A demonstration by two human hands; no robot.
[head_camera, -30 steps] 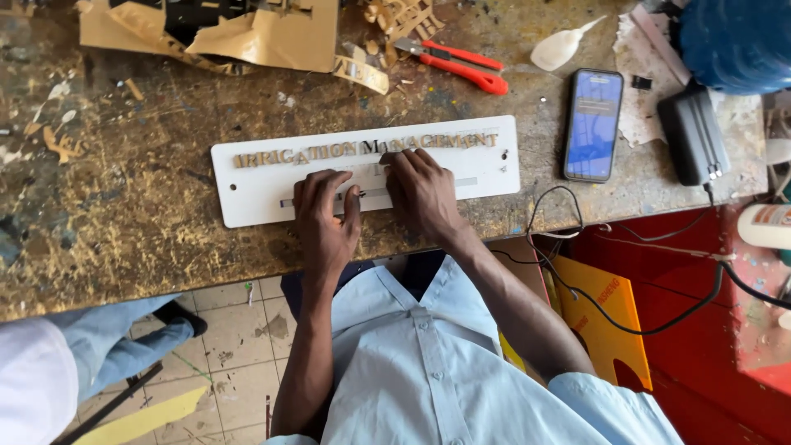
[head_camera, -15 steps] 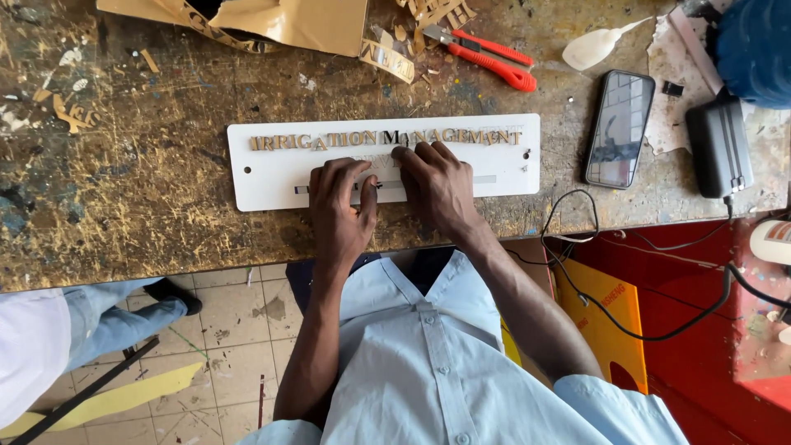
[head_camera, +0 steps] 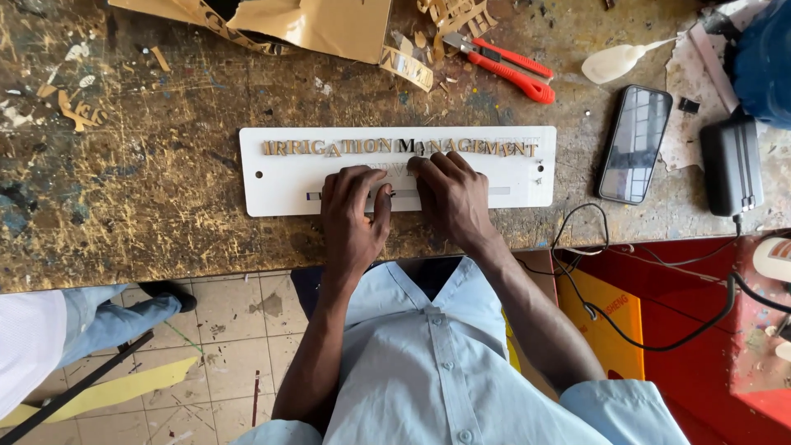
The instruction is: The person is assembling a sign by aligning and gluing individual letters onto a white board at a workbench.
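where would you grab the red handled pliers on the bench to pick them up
Take the red-handled pliers by the two red handles, which lie side by side and point to the right, toward the phone. Come from above on that right end: the metal jaws at the left sit among gold scraps, while the handles lie on bare workbench. Both hands rest on the white sign plate.

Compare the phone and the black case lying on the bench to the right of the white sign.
The phone is thin, flat and glossy, its dark screen catching reflections; the black case is thicker, matte and rounded. The phone lies tilted, close to the white sign; the case lies farther right, near the bench edge. Both are dark, oblong and untouched by either hand.
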